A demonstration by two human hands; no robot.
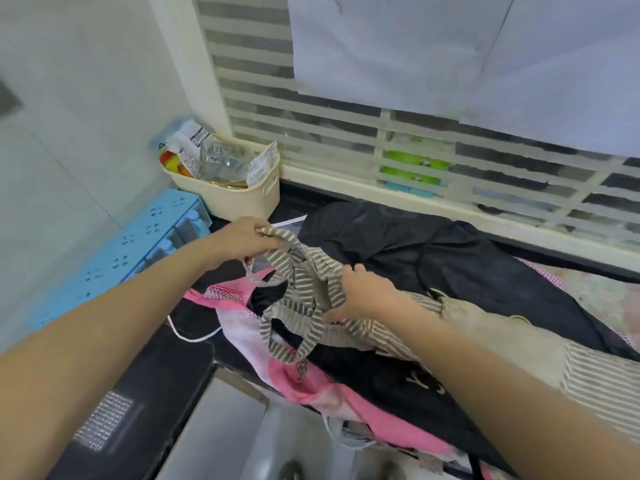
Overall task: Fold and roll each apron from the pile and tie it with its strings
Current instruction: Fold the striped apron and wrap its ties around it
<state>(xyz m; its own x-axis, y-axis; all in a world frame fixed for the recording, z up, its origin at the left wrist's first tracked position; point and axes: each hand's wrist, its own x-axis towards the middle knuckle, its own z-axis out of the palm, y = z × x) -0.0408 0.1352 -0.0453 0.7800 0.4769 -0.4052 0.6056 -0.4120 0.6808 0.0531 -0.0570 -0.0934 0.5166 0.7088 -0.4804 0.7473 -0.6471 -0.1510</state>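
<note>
A grey-and-white striped apron (588,382) lies across a pile on a dark counter, its striped straps (304,289) bunched and looped in the middle. My left hand (242,237) pinches one strap end at the upper left. My right hand (367,292) grips the bunched straps from the right. Under them lie a pink-and-white apron (294,379) and black aprons (450,258). The striped apron's body runs under my right forearm.
A cream basket (239,199) with packets and a glass jar stands at the back left. A blue plastic rack (114,254) sits left against the tiled wall. A steel sink (221,438) opens at the front. A slatted window (381,140) runs behind.
</note>
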